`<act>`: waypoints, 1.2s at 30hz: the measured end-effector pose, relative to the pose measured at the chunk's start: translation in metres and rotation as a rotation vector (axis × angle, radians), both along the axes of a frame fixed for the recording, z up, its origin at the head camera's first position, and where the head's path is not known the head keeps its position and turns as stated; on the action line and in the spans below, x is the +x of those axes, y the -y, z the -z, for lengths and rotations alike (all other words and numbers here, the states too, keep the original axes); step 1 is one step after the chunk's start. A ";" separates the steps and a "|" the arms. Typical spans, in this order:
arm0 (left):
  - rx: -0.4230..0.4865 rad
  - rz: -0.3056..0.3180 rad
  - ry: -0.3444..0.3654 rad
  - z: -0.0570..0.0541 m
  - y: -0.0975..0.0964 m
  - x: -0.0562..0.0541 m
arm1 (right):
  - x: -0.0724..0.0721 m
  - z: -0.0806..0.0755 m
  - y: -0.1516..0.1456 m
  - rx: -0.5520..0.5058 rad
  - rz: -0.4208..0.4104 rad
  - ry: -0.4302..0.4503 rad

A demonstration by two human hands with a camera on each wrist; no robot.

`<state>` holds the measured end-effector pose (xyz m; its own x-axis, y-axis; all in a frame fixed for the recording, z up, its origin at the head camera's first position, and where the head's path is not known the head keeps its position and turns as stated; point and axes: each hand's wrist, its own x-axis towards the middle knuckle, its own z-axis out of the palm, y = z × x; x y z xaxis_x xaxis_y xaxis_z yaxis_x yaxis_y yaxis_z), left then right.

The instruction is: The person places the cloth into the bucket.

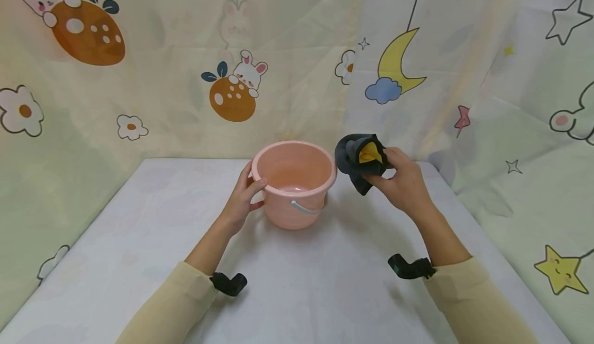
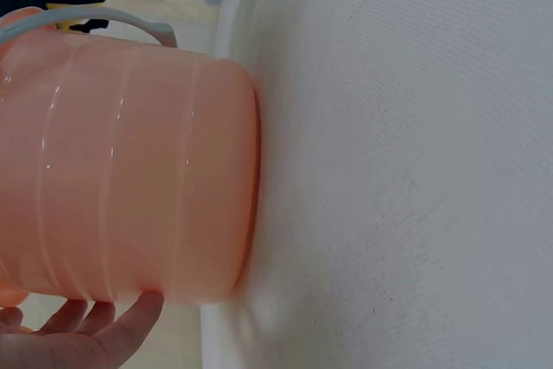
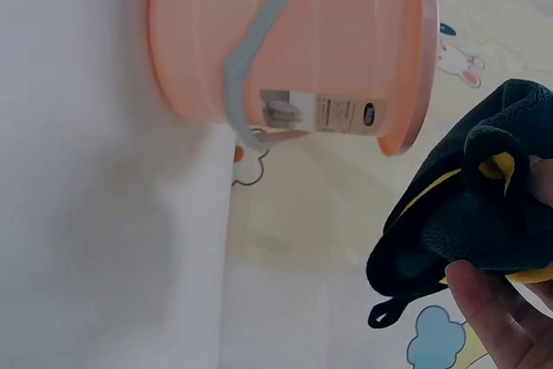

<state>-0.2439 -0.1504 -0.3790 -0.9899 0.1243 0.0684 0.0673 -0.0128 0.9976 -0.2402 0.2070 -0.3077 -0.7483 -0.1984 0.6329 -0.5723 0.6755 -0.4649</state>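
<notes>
A pink plastic bucket (image 1: 294, 210) stands upright on the table, its grey handle (image 1: 306, 209) hanging down at the front. My left hand (image 1: 241, 194) grips the bucket's left rim, thumb over the edge and fingers against the outer wall. Just right of the rim, my right hand (image 1: 402, 181) holds a folded dark grey cloth (image 1: 351, 153) with a yellow inner side, raised above the table. In the right wrist view, a small hanging loop shows on the cloth (image 3: 467, 222), and a printed label (image 3: 320, 112) is on the bucket's side.
A white cover lies over the table (image 1: 297, 292). Behind it hangs a curtain (image 1: 297, 76) printed with rabbits, flowers, a moon and stars. Both wrists wear black camera mounts below the hands.
</notes>
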 end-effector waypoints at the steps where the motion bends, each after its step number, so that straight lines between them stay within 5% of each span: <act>1: 0.000 -0.001 0.001 0.000 0.000 0.000 | 0.000 -0.002 0.001 -0.003 -0.005 -0.002; 23: -0.018 -0.008 0.006 0.001 -0.003 0.001 | -0.005 -0.030 0.039 -0.093 -0.109 -0.017; 36: -0.018 -0.022 0.019 -0.002 -0.003 0.000 | -0.015 -0.036 0.066 -0.169 -0.209 0.156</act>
